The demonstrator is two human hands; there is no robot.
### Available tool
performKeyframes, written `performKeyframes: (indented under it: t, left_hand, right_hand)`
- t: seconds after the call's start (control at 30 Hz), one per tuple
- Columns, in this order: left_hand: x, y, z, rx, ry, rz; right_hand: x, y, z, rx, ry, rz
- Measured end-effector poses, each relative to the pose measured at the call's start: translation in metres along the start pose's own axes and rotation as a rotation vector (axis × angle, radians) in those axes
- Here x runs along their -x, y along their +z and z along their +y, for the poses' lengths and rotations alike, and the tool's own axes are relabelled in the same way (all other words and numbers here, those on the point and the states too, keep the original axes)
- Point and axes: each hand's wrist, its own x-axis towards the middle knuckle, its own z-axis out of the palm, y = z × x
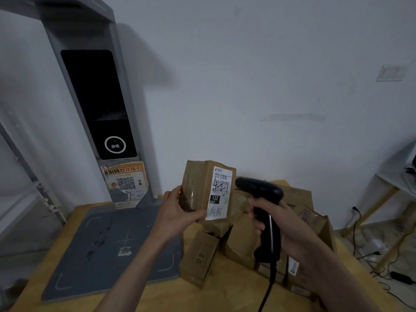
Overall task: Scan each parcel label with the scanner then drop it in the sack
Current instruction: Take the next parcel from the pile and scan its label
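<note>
Nearest the camera, the black scanner cable (267,289) dropped from the butt of the handle over the wooden table (202,298). Above it the right hand (276,224) gripped the handle of the black handheld scanner (261,206), fingers curled round it, the scanner's head pointing left at the parcel. Just left of the scanner, the left hand (177,212) held the brown cardboard parcel (208,190) upright above the table, thumb curled on the front lower edge and fingers wrapped behind its left side. The parcel's white shipping label (219,192) faced the camera, with a barcode near its top, handwriting across the middle and a black patch reading 122. Below and right of the scanner, a heap of brown parcels (247,244) lay on the table, one small carton (199,260) at the heap's left edge. Left of the scanner lay a grey weighing platform (101,248) with a scrap of paper stuck on it. Behind the platform, left of the scanner, rose a grey kiosk column (96,104) with a dark screen and an orange QR-code notice (126,183) at its foot. Farthest back stood the white wall (247,75).
</note>
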Motion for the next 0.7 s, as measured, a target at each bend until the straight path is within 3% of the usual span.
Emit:
performKeyframes:
  t: [0.43, 0.7]
  left_hand:
    - [0.001, -0.001, -0.004, -0.032, -0.002, -0.008]
    - [0.006, 0.001, -0.010, 0.028, -0.023, -0.044]
  right_hand:
    - [-0.003, -0.004, -0.002, 0.013, 0.022, -0.037]
    - [0.004, -0.004, 0.013, 0.015, 0.015, 0.048]
